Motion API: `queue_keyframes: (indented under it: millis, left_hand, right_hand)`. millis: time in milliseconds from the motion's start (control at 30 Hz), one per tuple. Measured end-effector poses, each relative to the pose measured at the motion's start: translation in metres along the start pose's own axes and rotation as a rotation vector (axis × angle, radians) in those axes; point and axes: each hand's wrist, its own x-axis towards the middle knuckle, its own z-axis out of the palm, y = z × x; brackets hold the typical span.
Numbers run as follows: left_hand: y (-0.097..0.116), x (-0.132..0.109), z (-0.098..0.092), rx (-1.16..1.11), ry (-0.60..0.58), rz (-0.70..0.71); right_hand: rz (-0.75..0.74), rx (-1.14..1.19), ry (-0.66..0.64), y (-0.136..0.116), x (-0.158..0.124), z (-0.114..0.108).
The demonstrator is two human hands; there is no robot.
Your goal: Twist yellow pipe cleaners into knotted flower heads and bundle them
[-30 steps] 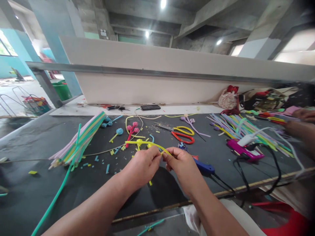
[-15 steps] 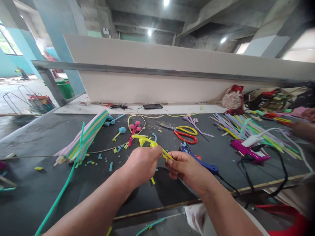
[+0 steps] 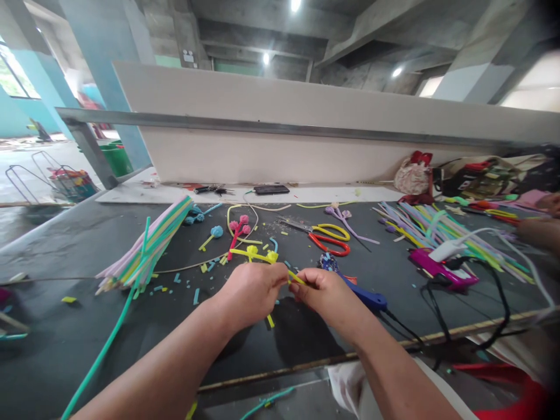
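Just above the table's front part, my left hand (image 3: 251, 294) is closed around a yellow pipe cleaner (image 3: 296, 278). Thumb and fingers of my right hand (image 3: 328, 294) pinch the same stem a short way to the right. Small knotted yellow buds (image 3: 272, 256) and a straight yellow end stick out beyond my left hand. The fingers hide much of the stem between the hands. Behind them lie a pink budded stem (image 3: 238, 232) and a blue bud on a yellow stalk (image 3: 216, 232). Close to my right hand is a blue-handled tool, apparently a glue gun (image 3: 371, 299).
Scissors (image 3: 332, 233) with yellow and red handles lie beyond my hands. Pipe cleaner bundles lie left (image 3: 164, 248) and right (image 3: 431, 224). A magenta power strip (image 3: 450, 273) with cables sits at right. Cut scraps are scattered about. Another person's arm (image 3: 540, 233) reaches in at far right.
The yellow stem has turned a little flatter, its far end dipping. My right hand has rolled slightly and drawn closer to my left, its fingers now more tucked in.
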Motion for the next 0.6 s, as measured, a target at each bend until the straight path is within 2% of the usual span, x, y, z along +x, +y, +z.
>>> queue_keyframes:
  millis: [100,200,267,300,367,433,500,600]
  left_hand:
    - [-0.004,0.000,-0.007,0.068,-0.030,0.041]
    - [-0.013,0.002,-0.019,0.064,0.047,-0.042]
    - [-0.016,0.004,-0.022,-0.091,0.129,-0.098]
    - [-0.016,0.005,-0.022,-0.225,0.131,-0.115]
    - [-0.014,0.007,-0.019,-0.528,0.073,-0.143]
    - [-0.009,0.008,-0.014,-0.759,-0.037,-0.103]
    - [-0.005,0.009,-0.011,-0.873,-0.067,-0.088]
    - [-0.003,0.009,-0.012,-0.944,-0.027,-0.172]
  right_hand:
    - [-0.023,0.042,-0.127,-0.001,-0.006,-0.008]
    - [0.017,0.198,-0.278,-0.003,-0.012,-0.017]
    - [0.026,0.333,-0.270,-0.004,-0.012,-0.019]
    - [0.023,0.414,-0.251,-0.005,-0.012,-0.018]
    - [0.016,0.585,-0.236,-0.006,-0.009,-0.014]
    - [0.017,0.716,-0.263,-0.009,-0.008,-0.008]
    - [0.043,0.789,-0.291,-0.012,-0.007,-0.002]
    - [0.078,0.843,-0.353,-0.015,-0.008,0.003]
